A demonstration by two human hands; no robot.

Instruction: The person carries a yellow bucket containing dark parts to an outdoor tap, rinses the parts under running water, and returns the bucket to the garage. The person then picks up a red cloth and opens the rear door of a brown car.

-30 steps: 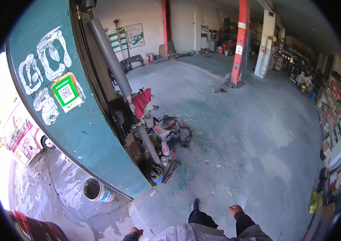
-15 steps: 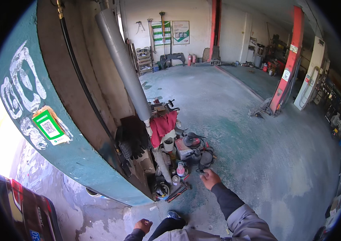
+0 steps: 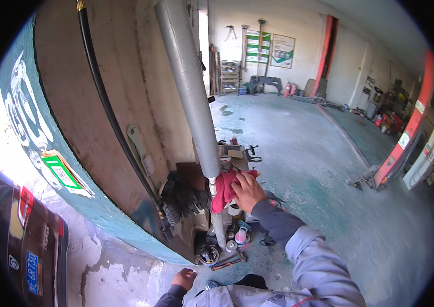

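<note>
My right hand reaches over the cluttered stand, its fingers closed on the dark red cloth. This cloth hangs in folds beside the lower end of the silver-wrapped pipe. Low down near the bottom edge, my left hand is loosely curled, with nothing visible in it. Under the cloth stand a pink bottle, a small can and a round tub with things inside. Black gloves hang to the left of the pipe.
A black hose runs down the wall, near a large wrench. The teal wall edge curves along my left, with a dark red car beyond it. Red lift posts rise at the right. A red-handled tool lies on the floor.
My right hand has moved forward and up from beside the floor clutter and taken hold of the red cloth. My left hand stays low. The view has shifted left.
</note>
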